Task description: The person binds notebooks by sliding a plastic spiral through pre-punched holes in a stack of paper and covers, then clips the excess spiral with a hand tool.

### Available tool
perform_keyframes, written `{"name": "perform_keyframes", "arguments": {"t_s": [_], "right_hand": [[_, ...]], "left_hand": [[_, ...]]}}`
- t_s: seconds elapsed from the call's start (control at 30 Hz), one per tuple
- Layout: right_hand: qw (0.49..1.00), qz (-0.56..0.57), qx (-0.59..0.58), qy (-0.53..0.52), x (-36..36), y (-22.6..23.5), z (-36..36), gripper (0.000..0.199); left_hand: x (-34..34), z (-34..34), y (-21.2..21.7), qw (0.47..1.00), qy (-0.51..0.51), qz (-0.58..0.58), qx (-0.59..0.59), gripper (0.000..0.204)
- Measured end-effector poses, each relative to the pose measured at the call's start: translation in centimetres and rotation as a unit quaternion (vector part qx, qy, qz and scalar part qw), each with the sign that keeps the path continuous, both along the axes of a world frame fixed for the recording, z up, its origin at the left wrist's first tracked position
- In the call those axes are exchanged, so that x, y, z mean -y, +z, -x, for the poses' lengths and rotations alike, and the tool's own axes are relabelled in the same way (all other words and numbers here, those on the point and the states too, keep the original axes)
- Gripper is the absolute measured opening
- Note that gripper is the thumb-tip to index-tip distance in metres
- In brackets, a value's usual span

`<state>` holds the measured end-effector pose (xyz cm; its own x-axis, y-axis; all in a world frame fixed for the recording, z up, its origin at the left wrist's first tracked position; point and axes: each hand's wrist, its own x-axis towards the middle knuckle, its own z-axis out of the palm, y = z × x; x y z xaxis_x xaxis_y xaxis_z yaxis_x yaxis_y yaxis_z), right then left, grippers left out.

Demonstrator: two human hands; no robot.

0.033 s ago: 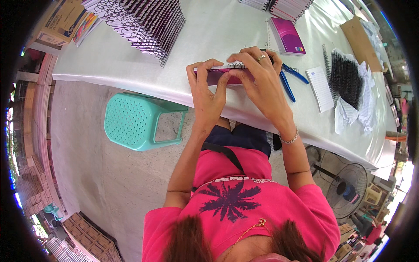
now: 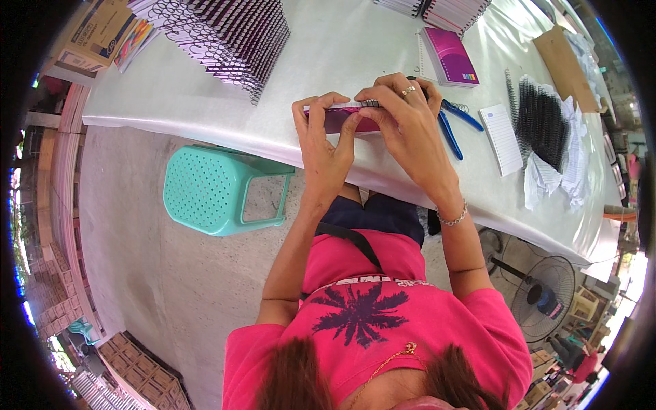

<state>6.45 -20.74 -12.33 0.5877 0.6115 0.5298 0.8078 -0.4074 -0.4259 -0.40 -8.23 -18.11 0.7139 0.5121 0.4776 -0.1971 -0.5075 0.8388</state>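
Observation:
A small purple notebook (image 2: 339, 121) stands on edge at the table's near side, held between my two hands. My left hand (image 2: 322, 147) grips its left end, thumb on the cover and fingers over the top. The thumb and fingers of my right hand (image 2: 418, 137) close on a black spiral wire (image 2: 369, 104) along the notebook's top edge. Blue-handled pliers (image 2: 449, 133) stick out beside my right hand; their head is hidden behind my fingers, so I cannot tell whether they touch it. Behind them lies a purple notepad (image 2: 451, 58).
Stacked spiral notebooks (image 2: 236, 41) rise at the far left, near a cardboard box (image 2: 96, 34). On the right lie a lined pad (image 2: 500, 139), a heap of black coils (image 2: 542, 123) and crumpled paper (image 2: 543, 179). A green stool (image 2: 205, 188) and a fan (image 2: 543, 297) stand beyond the table edge.
My right fingers have shifted slightly left and down over the spiral wire, covering more of it. My left hand and the notebook stay in place.

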Motion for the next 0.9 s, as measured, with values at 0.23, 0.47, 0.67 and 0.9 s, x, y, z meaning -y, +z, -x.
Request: {"name": "perform_keyframes", "arguments": {"t_s": [0.23,0.47,0.67,0.9], "right_hand": [[0.997,-0.037,-0.054,0.036,-0.2,0.4,0.1,0.016],[0.993,-0.057,-0.089,0.045,-0.5,0.9,0.0,0.024],[0.981,-0.061,-0.167,0.073,-0.5,1.7,-0.1,0.022],[0.984,-0.049,-0.139,0.101,-0.1,1.1,-0.5,0.016]], "left_hand": [[-0.1,0.2,0.3,1.000,-0.014,0.018,-0.008,0.029],[-0.2,0.3,0.1,1.000,-0.007,-0.008,-0.015,0.029],[-0.2,0.3,0.3,1.000,-0.015,-0.015,-0.017,0.030],[-0.1,0.4,0.2,1.000,-0.016,-0.003,-0.011,0.028]]}}
